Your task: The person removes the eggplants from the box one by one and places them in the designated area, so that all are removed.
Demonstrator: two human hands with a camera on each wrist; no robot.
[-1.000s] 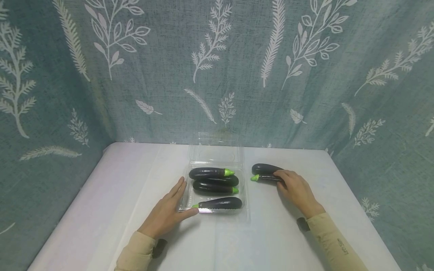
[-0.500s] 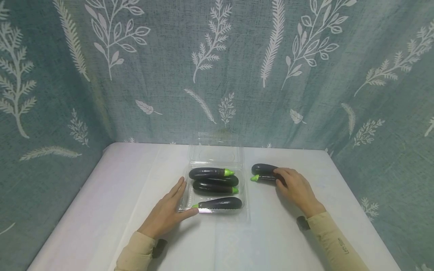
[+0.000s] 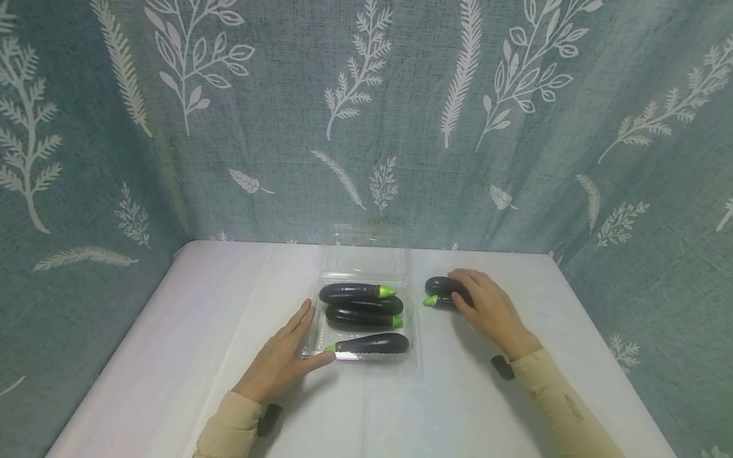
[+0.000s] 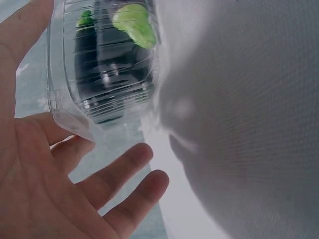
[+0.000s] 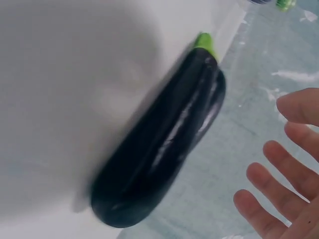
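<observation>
My left hand (image 3: 279,362) rests at the near left corner of a clear plastic clamshell box (image 3: 415,334), fingers extended along its left side and thumb at the front edge. Several dark eggplants lie in the box, the nearest eggplant (image 3: 375,343) set apart from the others. To the right, my right hand (image 3: 491,313) is over two more eggplants on the table and covers their right ends. In the right wrist view its spread fingers stand apart from the front eggplant (image 5: 149,149), which partly hides the second behind it.
The box's transparent lid (image 3: 366,256) stands folded back, close to the patterned curtain (image 3: 275,114) behind the table. White cloth covers the table (image 3: 240,305). Curtain also hangs along both sides.
My right hand has come off its spot at the front eggplant's right end and shifted left and back over the pair. The left hand and box have stayed put.
</observation>
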